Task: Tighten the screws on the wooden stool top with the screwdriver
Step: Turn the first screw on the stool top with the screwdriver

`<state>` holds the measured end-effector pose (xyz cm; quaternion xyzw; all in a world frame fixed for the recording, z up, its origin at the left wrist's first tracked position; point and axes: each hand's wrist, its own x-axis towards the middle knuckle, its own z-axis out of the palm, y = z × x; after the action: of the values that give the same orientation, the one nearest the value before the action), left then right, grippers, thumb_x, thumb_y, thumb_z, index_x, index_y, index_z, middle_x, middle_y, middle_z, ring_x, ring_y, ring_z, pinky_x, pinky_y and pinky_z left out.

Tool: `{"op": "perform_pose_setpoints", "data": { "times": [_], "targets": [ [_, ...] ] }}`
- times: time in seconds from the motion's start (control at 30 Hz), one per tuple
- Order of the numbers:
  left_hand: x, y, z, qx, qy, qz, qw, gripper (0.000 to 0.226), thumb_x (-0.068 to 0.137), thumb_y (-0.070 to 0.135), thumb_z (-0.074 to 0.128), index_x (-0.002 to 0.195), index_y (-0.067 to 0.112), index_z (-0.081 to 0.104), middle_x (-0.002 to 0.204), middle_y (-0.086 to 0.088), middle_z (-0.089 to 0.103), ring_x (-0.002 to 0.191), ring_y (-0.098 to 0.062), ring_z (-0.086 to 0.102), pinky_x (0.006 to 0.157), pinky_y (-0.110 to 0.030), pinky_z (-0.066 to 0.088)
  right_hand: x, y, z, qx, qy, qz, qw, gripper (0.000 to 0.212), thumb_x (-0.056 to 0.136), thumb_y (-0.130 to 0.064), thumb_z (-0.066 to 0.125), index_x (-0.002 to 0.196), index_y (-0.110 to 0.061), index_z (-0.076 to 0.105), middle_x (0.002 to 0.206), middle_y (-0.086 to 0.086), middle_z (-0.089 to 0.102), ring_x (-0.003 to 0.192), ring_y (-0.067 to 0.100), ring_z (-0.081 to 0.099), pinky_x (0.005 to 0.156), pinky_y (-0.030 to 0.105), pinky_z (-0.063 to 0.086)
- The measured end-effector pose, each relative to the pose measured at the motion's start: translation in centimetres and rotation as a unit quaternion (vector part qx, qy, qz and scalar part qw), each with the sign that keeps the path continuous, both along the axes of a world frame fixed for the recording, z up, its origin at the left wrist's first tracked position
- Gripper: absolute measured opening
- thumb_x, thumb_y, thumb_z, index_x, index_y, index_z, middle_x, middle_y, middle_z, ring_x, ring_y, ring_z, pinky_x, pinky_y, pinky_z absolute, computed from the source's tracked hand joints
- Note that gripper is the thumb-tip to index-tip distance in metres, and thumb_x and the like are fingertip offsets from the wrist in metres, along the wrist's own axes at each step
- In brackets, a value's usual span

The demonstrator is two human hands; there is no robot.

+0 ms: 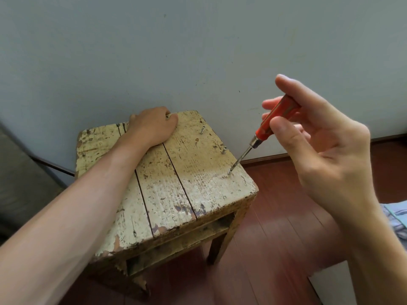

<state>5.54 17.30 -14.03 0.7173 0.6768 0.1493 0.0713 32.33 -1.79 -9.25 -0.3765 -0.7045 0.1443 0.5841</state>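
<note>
A worn wooden stool (167, 190) with flaking cream paint stands by the wall. My left hand (152, 126) grips its far edge, fingers curled over the rim. My right hand (326, 150) pinches the orange handle of a screwdriver (264, 128) between thumb and fingertips. The metal tip sits on a screw (229, 172) near the stool top's right edge. Two more screws stick up from the same plank: one (224, 150) a little farther back, another (202, 130) nearer the far edge.
A grey-blue wall (198, 51) rises right behind the stool, with a skirting board along its foot. Dark red wooden floor (275, 238) surrounds the stool. A grey object (19, 183) stands at the left. Striped cloth (396, 216) shows at the right edge.
</note>
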Motion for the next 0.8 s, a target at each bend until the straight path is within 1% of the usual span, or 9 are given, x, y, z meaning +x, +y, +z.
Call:
{"op": "perform_pose_setpoints", "data": {
  "times": [0.07,0.17,0.3,0.37,0.47,0.6,0.67,0.7,0.8],
  "targets": [
    [0.0,0.0,0.0,0.0,0.002,0.0,1.0,0.052,0.102,0.053,0.031,0.134,0.022,0.059,0.135,-0.006,0.062,0.124,-0.032,0.054,0.105,-0.049,0.033,0.5,-0.1,0.1,-0.015,0.005,0.03,0.999,0.047,0.107,-0.008,0.064,0.153,-0.013,0.057,0.126,0.0,0.076,0.123,0.023,0.073,0.102,0.032,0.058],
    [0.0,0.1,-0.1,-0.002,0.001,0.002,1.0,0.053,0.102,0.053,0.03,0.134,0.022,0.058,0.135,-0.006,0.062,0.125,-0.033,0.054,0.106,-0.051,0.032,0.6,-0.3,0.3,-0.024,0.016,0.044,0.999,0.046,0.106,-0.004,0.064,0.151,-0.011,0.058,0.125,0.001,0.077,0.117,0.025,0.076,0.104,0.035,0.059],
    [-0.1,0.1,-0.2,0.003,0.001,0.001,1.0,0.053,0.101,0.054,0.031,0.133,0.022,0.058,0.134,-0.006,0.063,0.124,-0.033,0.054,0.106,-0.05,0.033,0.3,-0.4,0.4,-0.011,0.014,0.021,1.0,0.039,0.104,-0.007,0.068,0.142,-0.014,0.064,0.115,-0.001,0.078,0.109,0.023,0.078,0.098,0.034,0.061],
    [-0.1,0.1,-0.2,0.006,0.002,0.0,1.0,0.052,0.102,0.053,0.031,0.132,0.022,0.059,0.133,-0.007,0.063,0.123,-0.033,0.055,0.106,-0.05,0.032,0.0,-0.3,0.4,0.002,0.012,-0.001,1.0,0.036,0.102,-0.01,0.072,0.137,-0.02,0.066,0.108,-0.003,0.078,0.108,0.021,0.078,0.094,0.038,0.062],
    [0.0,0.1,-0.2,0.002,0.001,-0.001,1.0,0.052,0.102,0.053,0.031,0.133,0.022,0.059,0.133,-0.006,0.063,0.123,-0.032,0.055,0.106,-0.051,0.032,-0.4,-0.2,0.2,0.021,0.011,-0.049,0.999,0.036,0.1,-0.017,0.077,0.132,-0.029,0.067,0.104,-0.011,0.075,0.097,0.016,0.077,0.087,0.045,0.06],
    [0.0,0.1,-0.1,0.002,0.003,0.001,1.0,0.052,0.102,0.052,0.031,0.133,0.022,0.059,0.133,-0.005,0.063,0.123,-0.032,0.055,0.105,-0.049,0.033,-0.3,0.0,-0.2,0.023,0.013,-0.068,0.997,0.039,0.101,-0.02,0.077,0.136,-0.033,0.067,0.107,0.0,0.075,0.093,0.018,0.078,0.08,0.053,0.058],
    [0.0,0.1,-0.1,0.005,0.002,-0.001,1.0,0.051,0.102,0.052,0.031,0.132,0.022,0.06,0.132,-0.005,0.064,0.122,-0.031,0.056,0.105,-0.048,0.033,0.1,0.0,-0.1,0.013,0.002,-0.05,0.999,0.041,0.103,-0.02,0.074,0.141,-0.032,0.065,0.111,0.0,0.075,0.099,0.02,0.078,0.08,0.053,0.058],
    [0.0,0.2,-0.1,0.006,0.002,-0.002,1.0,0.051,0.102,0.052,0.031,0.132,0.022,0.06,0.132,-0.005,0.064,0.122,-0.031,0.056,0.105,-0.049,0.033,0.3,-0.1,-0.1,0.004,-0.006,-0.033,0.999,0.043,0.105,-0.018,0.071,0.146,-0.029,0.062,0.116,-0.002,0.075,0.106,0.021,0.077,0.084,0.05,0.059],
    [-0.1,0.2,-0.1,0.004,0.003,-0.002,1.0,0.052,0.102,0.052,0.031,0.133,0.022,0.059,0.132,-0.004,0.064,0.122,-0.031,0.056,0.105,-0.049,0.033,0.8,-0.3,0.0,-0.027,-0.008,0.025,0.999,0.051,0.108,-0.008,0.063,0.156,-0.019,0.053,0.131,-0.006,0.074,0.123,0.022,0.073,0.101,0.034,0.058]
  ]
}}
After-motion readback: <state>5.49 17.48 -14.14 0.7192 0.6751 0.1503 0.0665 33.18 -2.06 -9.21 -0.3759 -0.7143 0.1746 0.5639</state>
